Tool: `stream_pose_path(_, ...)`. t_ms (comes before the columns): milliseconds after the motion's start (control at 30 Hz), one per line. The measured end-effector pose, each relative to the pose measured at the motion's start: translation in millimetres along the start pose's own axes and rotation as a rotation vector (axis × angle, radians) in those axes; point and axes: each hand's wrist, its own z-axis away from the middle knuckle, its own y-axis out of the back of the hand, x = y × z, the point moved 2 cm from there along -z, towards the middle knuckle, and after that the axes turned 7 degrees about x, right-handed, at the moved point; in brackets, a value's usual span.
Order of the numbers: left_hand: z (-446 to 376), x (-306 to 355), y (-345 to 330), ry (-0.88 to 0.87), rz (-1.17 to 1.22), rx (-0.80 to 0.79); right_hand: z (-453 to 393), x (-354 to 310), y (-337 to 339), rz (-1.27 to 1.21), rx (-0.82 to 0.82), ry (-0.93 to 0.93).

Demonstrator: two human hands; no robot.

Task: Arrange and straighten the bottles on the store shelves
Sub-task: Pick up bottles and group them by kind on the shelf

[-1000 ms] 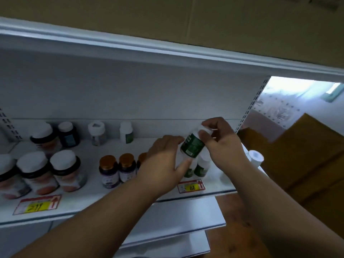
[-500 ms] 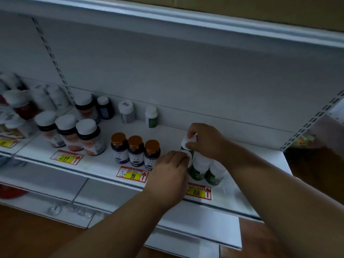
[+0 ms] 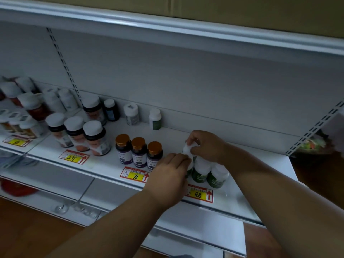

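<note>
gripping the white-capped green bottle (image 3: 187,151) above the 168 price tag (image 3: 200,194), right hand (image 3: 206,146) pinches its cap, left hand (image 3: 170,175) curls around its body, just left of two matching bottles (image 3: 208,174)

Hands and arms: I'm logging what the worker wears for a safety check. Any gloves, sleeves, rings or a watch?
Neither the left hand nor the right hand is gloved. Both forearms are uncovered as far as the frame shows, with no sleeve in view. No ring, watch or bracelet is visible, though the dim light limits fine detail.
</note>
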Motion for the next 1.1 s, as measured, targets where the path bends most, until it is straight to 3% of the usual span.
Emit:
stream_pose_path(167, -0.7, 2.6, 15.9, 0.005, -0.019, 0.061, -7.6, -14.4, 2.8, 0.030, 0.050, 0.025)
stream_pose_path(367, -10.1, -43.3, 56.2, 0.020, -0.061, 0.188, -53.5, -72.5, -5.0, 0.103, 0.246, 0.141)
stream_pose_path(567, -16.4, -118.7, 87.2, 0.002, -0.039, 0.289, -125.1, -109.2, -45.8, 0.268, 0.143, 0.056)
stream_pose_path(667, -19.5, -148.2, 96.1, -0.011, -0.044, 0.229, -147.9, -108.3, -66.5, 0.418, 0.080, -0.035)
stream_pose_path(833, -23.6, -172.7, 107.3, -0.039, -0.028, 0.096, -163.8, -105.2, -84.0, 0.487, 0.207, -0.152)
stream_pose_path(1100, -36.3, -183.5, 97.8, -0.009, 0.010, -0.011, -173.2, -105.7, -80.8, 0.370, 0.337, -0.303)
